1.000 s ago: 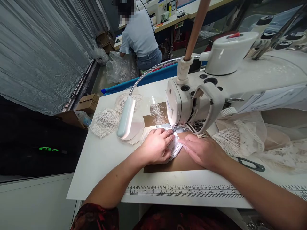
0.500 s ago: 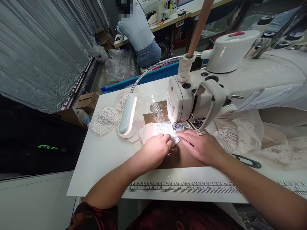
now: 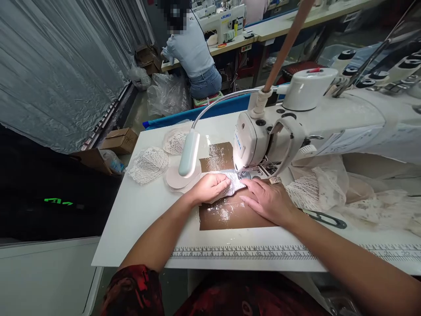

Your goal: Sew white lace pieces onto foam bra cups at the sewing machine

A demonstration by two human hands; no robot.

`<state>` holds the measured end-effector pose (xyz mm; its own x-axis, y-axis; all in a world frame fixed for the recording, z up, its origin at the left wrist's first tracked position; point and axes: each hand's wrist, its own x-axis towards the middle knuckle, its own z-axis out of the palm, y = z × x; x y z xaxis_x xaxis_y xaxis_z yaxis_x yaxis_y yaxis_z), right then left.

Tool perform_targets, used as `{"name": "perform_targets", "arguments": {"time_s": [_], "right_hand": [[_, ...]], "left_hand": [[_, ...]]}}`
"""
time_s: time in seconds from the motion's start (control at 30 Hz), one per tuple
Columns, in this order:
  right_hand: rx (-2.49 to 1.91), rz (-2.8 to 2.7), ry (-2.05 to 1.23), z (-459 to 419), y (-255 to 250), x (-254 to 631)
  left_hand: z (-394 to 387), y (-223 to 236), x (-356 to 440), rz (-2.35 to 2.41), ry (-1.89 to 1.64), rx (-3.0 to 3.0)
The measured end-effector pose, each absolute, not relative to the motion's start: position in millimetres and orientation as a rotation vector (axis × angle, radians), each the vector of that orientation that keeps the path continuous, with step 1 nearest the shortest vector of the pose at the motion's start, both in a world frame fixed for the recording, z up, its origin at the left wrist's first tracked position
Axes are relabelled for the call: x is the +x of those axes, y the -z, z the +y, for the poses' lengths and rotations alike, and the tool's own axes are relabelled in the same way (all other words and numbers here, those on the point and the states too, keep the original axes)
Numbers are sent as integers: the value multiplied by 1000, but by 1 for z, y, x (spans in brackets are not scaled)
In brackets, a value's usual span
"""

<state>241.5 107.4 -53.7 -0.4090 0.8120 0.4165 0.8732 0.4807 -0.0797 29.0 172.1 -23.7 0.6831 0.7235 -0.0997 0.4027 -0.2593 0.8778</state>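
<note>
Two hands work at the sewing machine [image 3: 251, 140]: the left hand [image 3: 210, 188] pinches the white lace piece [image 3: 233, 184] in its grip, just left of the needle area; the right hand [image 3: 270, 201] lies with fingers slightly spread, fingertips at the lace's right edge, on brown sheeting [image 3: 230, 216] covering the table [image 3: 141, 224].

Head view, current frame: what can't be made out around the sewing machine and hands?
- White lace piece, head view: part hidden by the left hand.
- Sewing machine, head view: needle height too small to tell.
- Papers, head view: writing too small and blurred.
- Fabric pile, head view: far end cut off by the right edge.
</note>
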Motion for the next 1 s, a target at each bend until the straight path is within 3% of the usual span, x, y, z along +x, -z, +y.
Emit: {"name": "perform_targets", "arguments": {"time_s": [0.37, 0.57, 0.83, 1.0], "right_hand": [[-1295, -2413, 59, 111, 47, 225], [-1269, -2282, 4, 102, 35, 235], [-993, -2437, -441, 85, 33, 263], [-1125, -2386, -345, 89, 39, 261]], "left_hand": [[165, 35, 32, 820, -445, 1982], [161, 19, 29, 819, -322, 2204], [165, 6, 21, 765, -146, 2660], [161, 8, 25, 695, -160, 2670]]}}
